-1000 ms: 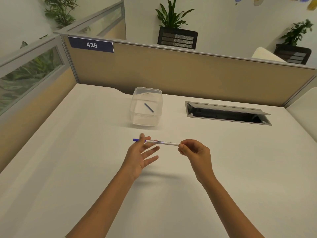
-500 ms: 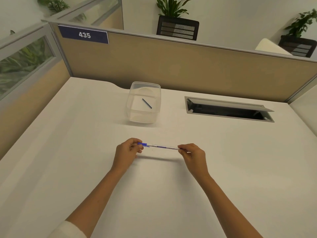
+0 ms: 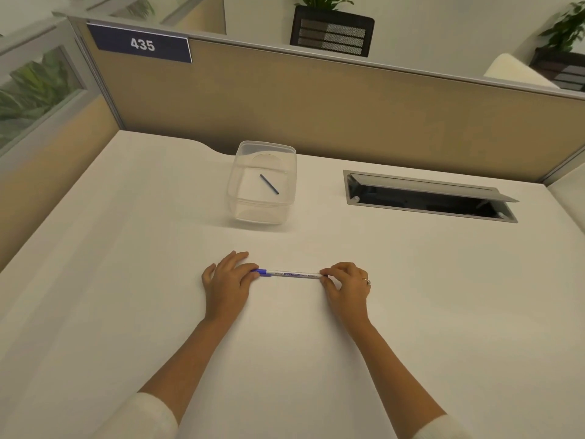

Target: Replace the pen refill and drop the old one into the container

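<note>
A white pen (image 3: 292, 274) with a blue cap end lies crosswise, low over the white desk (image 3: 126, 280). My left hand (image 3: 228, 282) covers its blue left end, fingers spread flat on the desk and the thumb against the cap. My right hand (image 3: 346, 285) pinches the pen's right end between thumb and fingers. Farther back stands a clear plastic container (image 3: 243, 204), and a thin dark refill (image 3: 269, 184) lies slantwise on its bottom.
An open metal cable hatch (image 3: 427, 198) is set into the desk at the back right. Beige cubicle partitions (image 3: 316, 106) wall the desk at the back and left, with a "435" sign (image 3: 142, 45). Potted plants stand behind the partition.
Both hands have lowered the pen to the desk. The left hand went from open beside the pen, to closed on its blue end, to lying flat over it.
</note>
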Demonstrator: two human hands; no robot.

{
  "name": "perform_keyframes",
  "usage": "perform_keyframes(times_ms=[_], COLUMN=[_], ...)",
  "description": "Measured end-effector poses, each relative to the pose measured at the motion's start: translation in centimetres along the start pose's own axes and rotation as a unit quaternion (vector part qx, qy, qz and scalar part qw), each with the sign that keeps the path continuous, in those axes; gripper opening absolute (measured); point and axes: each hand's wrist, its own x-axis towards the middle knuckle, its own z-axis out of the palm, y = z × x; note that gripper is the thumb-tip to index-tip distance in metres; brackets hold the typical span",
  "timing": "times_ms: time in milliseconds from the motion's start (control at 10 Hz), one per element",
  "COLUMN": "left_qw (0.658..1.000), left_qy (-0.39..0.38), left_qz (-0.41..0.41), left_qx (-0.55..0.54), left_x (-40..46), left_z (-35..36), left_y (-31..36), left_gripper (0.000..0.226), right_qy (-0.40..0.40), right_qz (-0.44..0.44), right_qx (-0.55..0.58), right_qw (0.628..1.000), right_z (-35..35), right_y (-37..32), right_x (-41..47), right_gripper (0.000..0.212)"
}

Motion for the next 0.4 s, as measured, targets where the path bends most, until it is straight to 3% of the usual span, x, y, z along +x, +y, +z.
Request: perform_keyframes(times_ms=[300, 400], left_qw=[1.0, 1.0], left_qy=[0.005, 0.009], left_qz=[0.007, 0.01], left_qx=[-0.008, -0.017], left_x=[-0.13, 0.02], left_z=[-0.16, 0.08], left_y=[0.1, -0.17], left_gripper=[0.018, 0.024], right_qy=[0.007, 0.006], right_qz=[-0.011, -0.026], right_qx=[0.015, 0.033], right_qw=[1.0, 0.999], right_z=[0.08, 0.03], right_y=[0.26, 0.52], right_x=[-0.42, -0.51], right_gripper=[0.013, 0.025])
